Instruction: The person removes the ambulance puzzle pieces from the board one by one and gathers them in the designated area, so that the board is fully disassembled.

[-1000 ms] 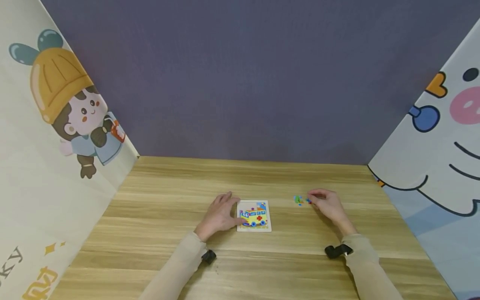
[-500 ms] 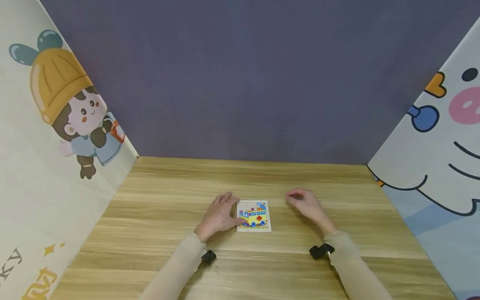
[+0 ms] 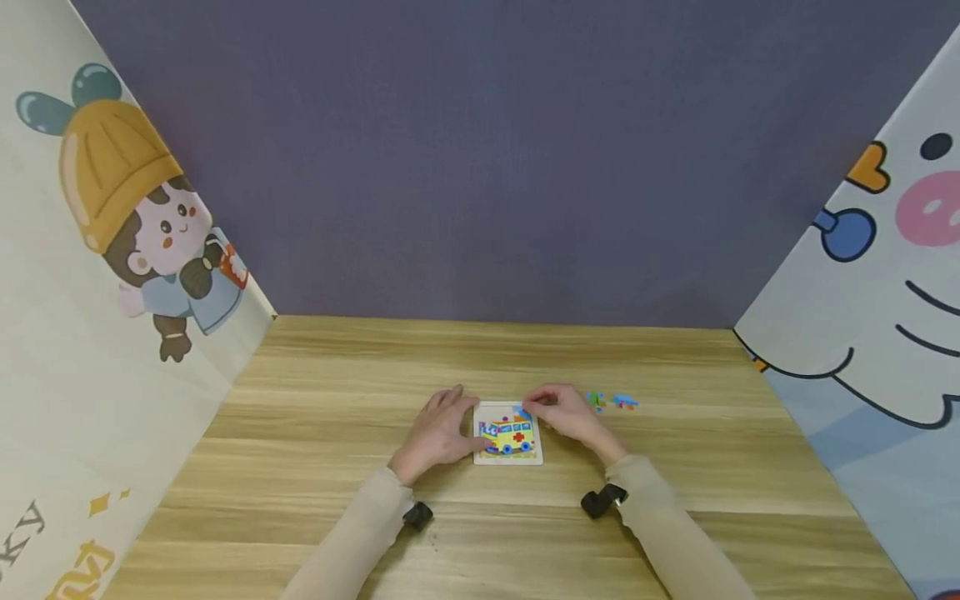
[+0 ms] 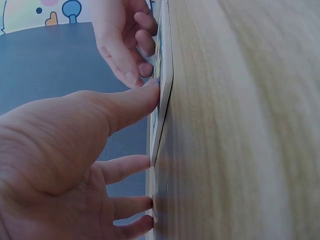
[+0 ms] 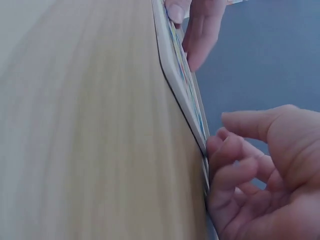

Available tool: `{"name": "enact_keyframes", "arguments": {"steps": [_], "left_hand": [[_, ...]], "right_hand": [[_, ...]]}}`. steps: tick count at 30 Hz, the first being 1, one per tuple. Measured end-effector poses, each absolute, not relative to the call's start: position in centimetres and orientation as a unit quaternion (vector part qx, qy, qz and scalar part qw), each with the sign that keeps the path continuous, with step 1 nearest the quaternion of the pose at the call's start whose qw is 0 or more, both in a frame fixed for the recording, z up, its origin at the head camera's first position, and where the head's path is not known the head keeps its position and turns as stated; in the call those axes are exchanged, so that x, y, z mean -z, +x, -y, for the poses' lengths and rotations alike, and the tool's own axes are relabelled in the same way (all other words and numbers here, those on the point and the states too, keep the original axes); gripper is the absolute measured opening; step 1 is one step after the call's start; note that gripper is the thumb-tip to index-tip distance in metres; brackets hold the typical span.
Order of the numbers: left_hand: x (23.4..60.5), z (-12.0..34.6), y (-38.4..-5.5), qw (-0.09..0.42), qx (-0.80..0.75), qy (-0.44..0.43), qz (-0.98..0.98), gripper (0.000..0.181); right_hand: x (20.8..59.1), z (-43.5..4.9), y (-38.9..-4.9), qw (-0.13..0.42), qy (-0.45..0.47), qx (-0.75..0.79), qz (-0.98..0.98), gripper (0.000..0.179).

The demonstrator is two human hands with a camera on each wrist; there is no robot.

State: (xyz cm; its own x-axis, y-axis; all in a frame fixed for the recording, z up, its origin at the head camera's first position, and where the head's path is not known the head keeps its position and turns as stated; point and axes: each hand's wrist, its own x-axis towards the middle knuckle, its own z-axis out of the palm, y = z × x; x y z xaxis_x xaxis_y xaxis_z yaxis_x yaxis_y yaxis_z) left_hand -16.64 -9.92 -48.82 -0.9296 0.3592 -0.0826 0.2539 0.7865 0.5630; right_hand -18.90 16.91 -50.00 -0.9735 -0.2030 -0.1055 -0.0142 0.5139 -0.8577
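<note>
A small square picture puzzle (image 3: 507, 458) with a pale frame and a yellow ambulance picture lies flat on the table. My left hand (image 3: 442, 429) rests along its left side. The left thumb (image 4: 135, 105) lies on the puzzle's face, and the other fingers (image 4: 127, 167) stretch out straight near its far left corner. At the far right corner is my right hand (image 3: 566, 414), fingertips over the puzzle's edge. In the right wrist view its fingers (image 5: 235, 172) are curled, with the thumb tip close above them. Whether a small piece sits between them is hidden.
Several small green, blue and orange pieces (image 3: 624, 402) lie on the wooden table (image 3: 495, 533) just right of my right hand. A dark wall (image 3: 480, 167) closes off the back, and cartoon-printed panels (image 3: 150, 250) stand at both sides.
My right hand has moved left from the loose pieces to the puzzle's far right corner, uncovering the pieces. My left hand has stayed in place on the puzzle.
</note>
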Motion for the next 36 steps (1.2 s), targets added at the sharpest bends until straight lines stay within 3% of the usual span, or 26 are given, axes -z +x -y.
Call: {"name": "enact_keyframes", "arguments": {"steps": [14, 21, 36], "left_hand": [[49.1, 9.8, -16.6, 0.093, -0.295, 0.163, -0.937, 0.075], [49.1, 9.7, -16.7, 0.093, -0.293, 0.166, -0.937, 0.075], [48.9, 9.9, -16.6, 0.094, -0.293, 0.164, -0.937, 0.075]], "right_hand": [[50.0, -14.4, -19.0, 0.034, -0.018, 0.392, -0.919, 0.022], [50.1, -14.2, -19.1, 0.042, -0.003, 0.381, -0.923, 0.03], [50.1, -14.2, -19.0, 0.031, -0.022, 0.36, -0.932, 0.022]]}}
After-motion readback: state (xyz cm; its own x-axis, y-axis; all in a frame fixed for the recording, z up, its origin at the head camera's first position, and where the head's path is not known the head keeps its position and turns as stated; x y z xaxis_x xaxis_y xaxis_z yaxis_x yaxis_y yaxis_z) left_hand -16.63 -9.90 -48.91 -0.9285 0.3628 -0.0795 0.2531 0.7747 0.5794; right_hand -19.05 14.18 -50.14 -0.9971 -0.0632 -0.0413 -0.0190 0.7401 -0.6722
